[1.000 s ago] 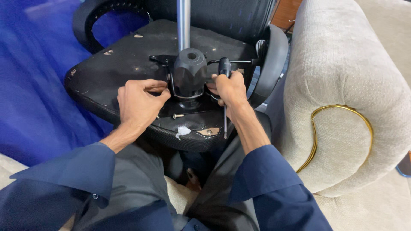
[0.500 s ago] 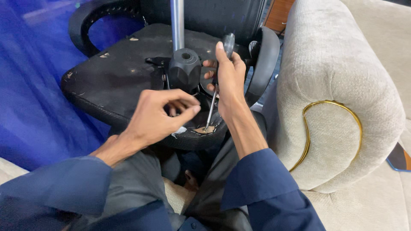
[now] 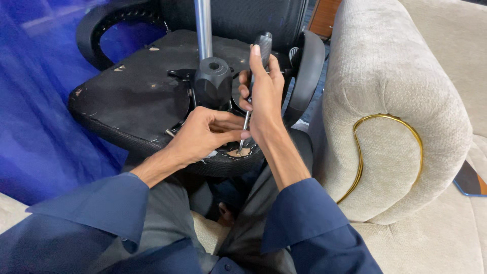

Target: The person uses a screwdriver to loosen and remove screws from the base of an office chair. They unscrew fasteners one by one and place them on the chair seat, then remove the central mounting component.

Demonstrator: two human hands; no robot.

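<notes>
An upturned black office chair seat (image 3: 127,96) rests on my lap, underside up. A black tilt mechanism (image 3: 212,86) with a chrome column (image 3: 204,28) stands at its middle. My right hand (image 3: 263,96) grips a screwdriver (image 3: 264,43) by its black handle, held almost upright with the thin shaft pointing down at the seat's near edge. My left hand (image 3: 203,133) lies on the seat, thumb and forefinger pinched at the lower end of the shaft. Whatever is between those fingertips is hidden. A small silvery bolt (image 3: 169,133) sticks out beside my left wrist.
A beige sofa arm (image 3: 401,101) with a gold trim loop stands close on the right. The chair's black armrests (image 3: 306,71) curve up beside my right hand and at the far left. Blue cloth (image 3: 30,111) hangs on the left. The dark chair back lies beyond.
My right hand turned the screwdriver from lying tip-toward-me to upright, tip down on the seat's edge. My left hand left the mechanism, lifted, then pinched in at the shaft's lower end.
</notes>
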